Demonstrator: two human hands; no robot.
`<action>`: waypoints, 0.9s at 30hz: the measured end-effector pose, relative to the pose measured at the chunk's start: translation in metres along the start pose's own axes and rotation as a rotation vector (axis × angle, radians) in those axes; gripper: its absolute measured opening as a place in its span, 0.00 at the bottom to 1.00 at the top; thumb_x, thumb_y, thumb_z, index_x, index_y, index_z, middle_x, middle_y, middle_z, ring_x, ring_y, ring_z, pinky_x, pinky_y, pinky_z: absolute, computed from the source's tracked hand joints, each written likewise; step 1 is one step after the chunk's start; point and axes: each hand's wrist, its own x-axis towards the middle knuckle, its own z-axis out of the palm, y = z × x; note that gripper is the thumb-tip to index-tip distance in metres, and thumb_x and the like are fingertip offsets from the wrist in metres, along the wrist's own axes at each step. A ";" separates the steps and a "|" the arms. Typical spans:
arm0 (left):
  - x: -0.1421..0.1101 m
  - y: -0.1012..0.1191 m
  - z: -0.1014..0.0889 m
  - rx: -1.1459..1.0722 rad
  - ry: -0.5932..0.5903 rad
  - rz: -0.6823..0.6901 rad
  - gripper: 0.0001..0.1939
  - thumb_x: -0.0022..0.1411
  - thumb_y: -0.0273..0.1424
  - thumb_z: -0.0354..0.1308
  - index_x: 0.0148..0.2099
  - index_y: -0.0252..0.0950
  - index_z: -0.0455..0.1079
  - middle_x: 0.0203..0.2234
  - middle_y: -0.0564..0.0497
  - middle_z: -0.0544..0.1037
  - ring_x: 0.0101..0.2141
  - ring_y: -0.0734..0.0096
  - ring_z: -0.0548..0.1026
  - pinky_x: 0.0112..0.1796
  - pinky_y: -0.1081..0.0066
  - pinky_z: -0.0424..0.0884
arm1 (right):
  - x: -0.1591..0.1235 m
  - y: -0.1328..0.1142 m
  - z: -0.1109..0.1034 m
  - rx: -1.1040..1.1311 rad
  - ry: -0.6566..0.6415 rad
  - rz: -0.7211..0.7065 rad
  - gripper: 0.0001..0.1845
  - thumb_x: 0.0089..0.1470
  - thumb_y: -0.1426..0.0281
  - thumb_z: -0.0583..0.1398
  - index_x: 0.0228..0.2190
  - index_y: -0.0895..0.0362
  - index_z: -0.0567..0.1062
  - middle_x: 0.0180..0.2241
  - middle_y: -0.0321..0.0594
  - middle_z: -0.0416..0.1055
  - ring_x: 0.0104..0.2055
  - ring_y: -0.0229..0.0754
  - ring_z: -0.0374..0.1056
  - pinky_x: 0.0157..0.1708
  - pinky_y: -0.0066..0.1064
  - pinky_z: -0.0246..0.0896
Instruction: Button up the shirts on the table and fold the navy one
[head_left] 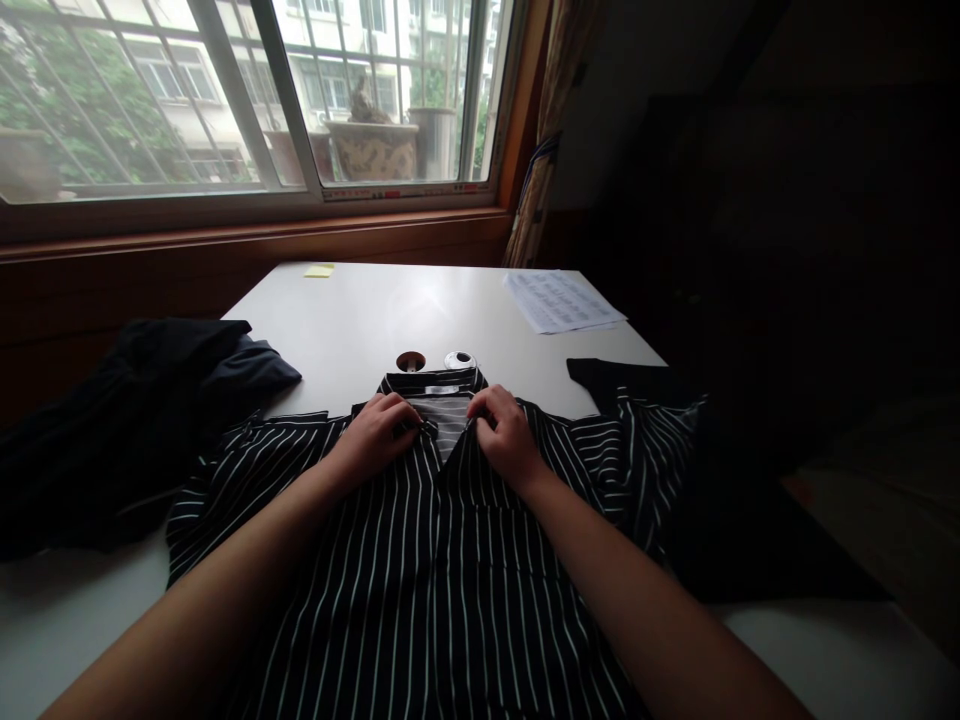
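A black shirt with white stripes (450,590) lies spread front side up, its collar (394,382) pointing away from me. My left hand (379,430) pinches the left edge of the neck opening. On the other edge, my right hand (504,430) has its fingers curled around the cloth. Between the hands the opening forms a V, with the paler striped inside of the back and a small label (442,390) showing. The sleeves reach out to both sides. My forearms cover part of the shirt front.
Dark clothes (135,420) lie heaped on the left of the white table (360,310). Another dark garment (750,530) is at the right. Printed sheets (562,302) and a yellow note (319,271) lie at the back. A cable hole (410,362) and its round cover (460,360) sit beyond the collar.
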 end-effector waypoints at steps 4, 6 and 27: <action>0.000 -0.006 0.001 0.089 0.043 -0.011 0.04 0.62 0.30 0.59 0.41 0.39 0.73 0.39 0.48 0.75 0.42 0.60 0.70 0.46 0.59 0.69 | -0.003 -0.010 -0.004 -0.159 -0.072 -0.133 0.18 0.45 0.86 0.54 0.33 0.54 0.74 0.44 0.41 0.73 0.56 0.52 0.60 0.57 0.48 0.54; -0.001 -0.008 0.001 0.108 0.056 -0.009 0.04 0.62 0.30 0.59 0.40 0.39 0.73 0.39 0.48 0.75 0.41 0.60 0.70 0.46 0.59 0.69 | -0.006 -0.016 -0.004 -0.214 -0.168 -0.246 0.22 0.44 0.86 0.56 0.38 0.52 0.76 0.47 0.39 0.74 0.63 0.54 0.53 0.62 0.52 0.47; 0.001 -0.002 -0.019 -0.088 0.125 -0.017 0.07 0.65 0.34 0.57 0.40 0.37 0.74 0.37 0.48 0.74 0.41 0.63 0.71 0.45 0.63 0.68 | -0.009 -0.019 -0.005 0.036 -0.399 -0.329 0.03 0.57 0.74 0.61 0.33 0.54 0.75 0.35 0.41 0.69 0.43 0.45 0.63 0.47 0.42 0.66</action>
